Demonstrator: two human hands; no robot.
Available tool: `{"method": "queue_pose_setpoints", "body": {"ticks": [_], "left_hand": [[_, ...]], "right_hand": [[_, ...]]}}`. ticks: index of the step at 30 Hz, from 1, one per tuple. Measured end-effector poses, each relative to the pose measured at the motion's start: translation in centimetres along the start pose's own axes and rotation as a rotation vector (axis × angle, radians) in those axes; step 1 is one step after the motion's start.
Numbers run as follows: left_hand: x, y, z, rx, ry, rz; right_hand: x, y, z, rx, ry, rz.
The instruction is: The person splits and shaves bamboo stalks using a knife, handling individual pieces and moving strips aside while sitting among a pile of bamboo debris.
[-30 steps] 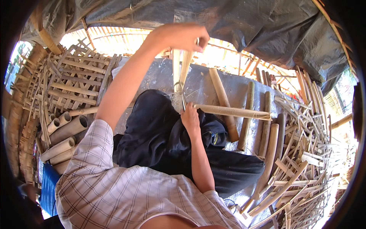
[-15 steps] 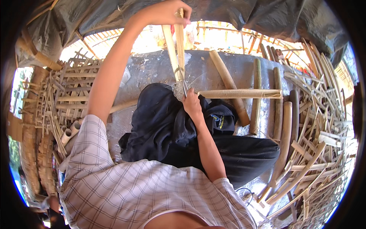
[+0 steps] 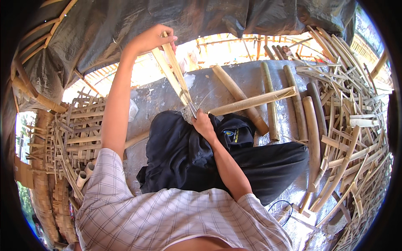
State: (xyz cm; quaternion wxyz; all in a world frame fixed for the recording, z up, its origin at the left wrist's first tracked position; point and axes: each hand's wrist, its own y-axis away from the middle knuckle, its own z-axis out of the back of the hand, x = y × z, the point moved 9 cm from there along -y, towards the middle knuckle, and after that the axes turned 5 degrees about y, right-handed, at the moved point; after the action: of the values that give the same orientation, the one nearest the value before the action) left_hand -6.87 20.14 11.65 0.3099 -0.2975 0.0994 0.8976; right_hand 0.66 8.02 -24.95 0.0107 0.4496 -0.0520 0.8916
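My left hand (image 3: 153, 39), arm stretched out ahead, has its fingers closed round the far end of a pale bamboo strip (image 3: 178, 71). A second strip (image 3: 166, 73) runs beside it, and the two converge toward me at a knife blade (image 3: 192, 109). The knife sits in my closed right hand (image 3: 204, 124), low over my dark-clothed lap; its handle is hidden by my fingers. A thicker bamboo piece (image 3: 253, 100) reaches right from beside that hand; whether they touch I cannot tell.
Bamboo poles (image 3: 238, 98) lie on the grey sheet (image 3: 201, 75) to the right. Beyond them is a heap of split bamboo (image 3: 356, 150). Bamboo lattice (image 3: 86, 125) stands at left, with short tubes (image 3: 86, 173) near it. A dark tarp (image 3: 167, 16) hangs ahead.
The view has shifted a little. My left hand and the strips have swung left, and the knife now tilts further left. The thicker bamboo piece slants up at its far end.
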Motion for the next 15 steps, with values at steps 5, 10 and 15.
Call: {"method": "queue_pose_setpoints", "body": {"ticks": [5, 10, 15], "left_hand": [[-3.6, 2.8, 0.9, -0.036, -0.109, -0.025], [-15.2, 14.1, 8.5, -0.656, 0.043, -0.549], [-18.0, 25.9, 11.6, -1.177, 0.136, -0.699]], "right_hand": [[2.1, 1.2, 1.7, -0.073, -0.039, 0.113], [8.8, 3.0, 6.1, -0.17, 0.111, 0.224], [7.3, 2.9, 1.8, -0.234, 0.158, 0.268]]}}
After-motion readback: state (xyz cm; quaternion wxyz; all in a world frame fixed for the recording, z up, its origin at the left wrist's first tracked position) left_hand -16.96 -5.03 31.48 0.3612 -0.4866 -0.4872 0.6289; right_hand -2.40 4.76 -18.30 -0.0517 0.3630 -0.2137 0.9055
